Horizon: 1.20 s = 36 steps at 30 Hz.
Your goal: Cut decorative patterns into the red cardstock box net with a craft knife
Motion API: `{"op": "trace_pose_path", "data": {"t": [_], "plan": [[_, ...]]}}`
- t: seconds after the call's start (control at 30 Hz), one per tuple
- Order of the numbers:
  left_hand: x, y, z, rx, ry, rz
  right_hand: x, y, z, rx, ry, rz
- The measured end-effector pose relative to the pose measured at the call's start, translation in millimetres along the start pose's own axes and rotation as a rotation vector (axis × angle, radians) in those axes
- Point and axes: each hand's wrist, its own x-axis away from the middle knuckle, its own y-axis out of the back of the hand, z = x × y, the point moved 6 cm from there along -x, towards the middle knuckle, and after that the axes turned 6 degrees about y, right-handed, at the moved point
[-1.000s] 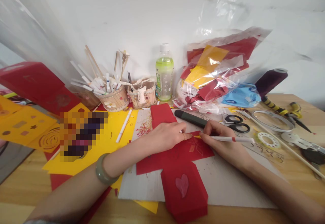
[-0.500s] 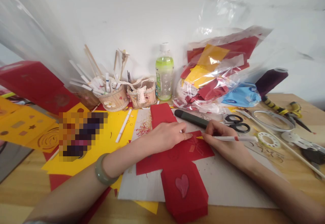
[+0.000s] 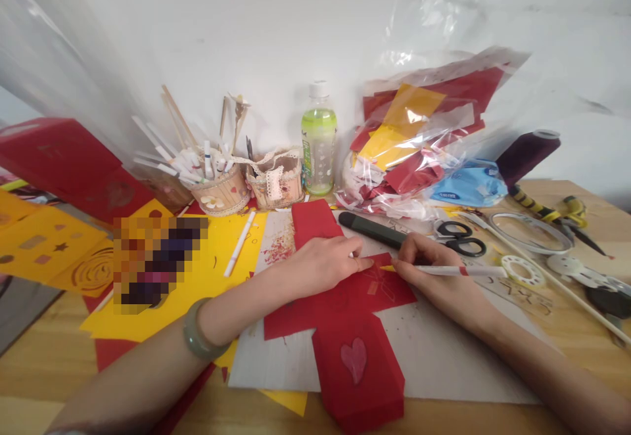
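A red cross-shaped paper cutout [image 3: 296,320] with a pink heart [image 3: 353,361] on its lower flap lies on a white board [image 3: 444,363]. My left hand [image 3: 325,261] rests on the cutout, fingers curled, with its index finger pointing to a drawn pattern [image 3: 375,280]. A small white end [image 3: 351,255] shows in that fist; its kind is hidden. My right hand [image 3: 424,264] pinches a white marker [image 3: 458,270] near its yellow tip, which is over the right flap beside the pattern.
Black scissors [image 3: 462,238] and a dark green cutter [image 3: 369,229] lie behind my right hand. At the back are a bottle [image 3: 319,152], a bag of paper scraps [image 3: 414,139] and a marker basket [image 3: 219,192]. Another marker [image 3: 240,244] lies on yellow paper [image 3: 211,277].
Almost nothing differs. The rear end of the marker in my right hand has shifted slightly; both hands keep their places on the red paper.
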Motion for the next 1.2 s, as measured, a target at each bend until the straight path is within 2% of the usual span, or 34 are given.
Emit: {"op": "trace_pose_path", "data": {"t": [0.33,0.57,0.97,1.07,1.2], "plan": [[-0.1,-0.6,1.3,0.068,0.014,0.002,-0.7,-1.2,3.0,0.005,0.0,0.025],[-1.1,1.2,3.7,0.177,0.101,0.015,0.5,1.4,2.5,0.01,-0.003,0.001],[-0.1,0.8,4.3,0.224,0.094,0.02,-0.5,-1.2,1.3,0.005,0.002,0.015],[-0.7,0.1,5.4,0.226,0.128,0.027,-0.7,-0.7,0.7,0.0,0.003,0.006],[-1.7,0.0,4.7,0.182,0.126,0.022,0.4,0.5,2.2,-0.004,0.002,0.003]]}}
